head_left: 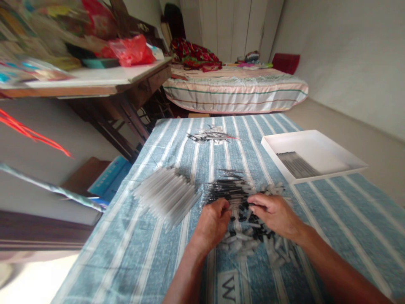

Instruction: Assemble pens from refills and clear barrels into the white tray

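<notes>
My left hand (211,223) is curled shut at the near edge of a heap of thin dark rods (227,188), which look like pen refills. Fingers pinched together, my right hand (275,214) is on the right side of the same heap. Whatever is between the fingertips of either hand is too small and blurred to name. Below and between the hands lie loose translucent pieces (242,244) like pen caps, mixed with small black pieces (257,231). To the left is a stack of clear, whitish tubes (167,195) like pen barrels, laid side by side.
A shallow white box (329,176) at the right holds a row of dark-tipped pens (296,164). Several thin black rods (210,135) lie at the table's far end. Striped blue cloth (126,253) covers the table. Beyond are a bed (234,90) and a cluttered side table (104,80).
</notes>
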Motion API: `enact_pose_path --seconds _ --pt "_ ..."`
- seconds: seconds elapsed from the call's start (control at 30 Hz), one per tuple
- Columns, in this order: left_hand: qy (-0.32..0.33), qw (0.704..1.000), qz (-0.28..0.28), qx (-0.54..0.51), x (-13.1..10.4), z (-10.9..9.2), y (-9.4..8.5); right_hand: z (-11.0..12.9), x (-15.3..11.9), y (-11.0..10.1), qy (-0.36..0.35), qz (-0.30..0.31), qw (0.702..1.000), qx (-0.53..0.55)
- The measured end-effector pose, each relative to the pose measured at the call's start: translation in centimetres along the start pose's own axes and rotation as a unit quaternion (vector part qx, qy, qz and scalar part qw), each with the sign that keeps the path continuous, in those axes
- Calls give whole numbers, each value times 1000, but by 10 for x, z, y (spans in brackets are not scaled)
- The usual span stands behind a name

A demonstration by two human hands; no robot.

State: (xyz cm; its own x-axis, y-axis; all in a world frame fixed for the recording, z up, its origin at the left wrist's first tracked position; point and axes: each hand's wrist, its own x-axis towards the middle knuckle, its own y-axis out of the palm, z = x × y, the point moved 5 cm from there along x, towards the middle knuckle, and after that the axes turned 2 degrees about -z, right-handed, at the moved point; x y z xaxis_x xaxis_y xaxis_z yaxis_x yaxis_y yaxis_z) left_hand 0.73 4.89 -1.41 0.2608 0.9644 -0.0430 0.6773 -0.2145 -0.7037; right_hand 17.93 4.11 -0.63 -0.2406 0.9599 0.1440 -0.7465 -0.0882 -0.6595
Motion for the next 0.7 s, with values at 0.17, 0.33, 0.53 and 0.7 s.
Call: enact_pose_path --seconds 0.17,0.33,0.53,0.7 --pt "-1 1000 -4 -31 0 -1 -1 0 -2 0 6 -6 1000 -2" --pt "-13 996 6 -87 0 2 3 -3 -5 5 36 5 996 78" --pt "-39 979 32 -196 -2 3 8 -8 -8 14 59 14 974 218" --pt "-55 959 41 -275 -4 -1 9 -7 -8 16 68 13 966 248"
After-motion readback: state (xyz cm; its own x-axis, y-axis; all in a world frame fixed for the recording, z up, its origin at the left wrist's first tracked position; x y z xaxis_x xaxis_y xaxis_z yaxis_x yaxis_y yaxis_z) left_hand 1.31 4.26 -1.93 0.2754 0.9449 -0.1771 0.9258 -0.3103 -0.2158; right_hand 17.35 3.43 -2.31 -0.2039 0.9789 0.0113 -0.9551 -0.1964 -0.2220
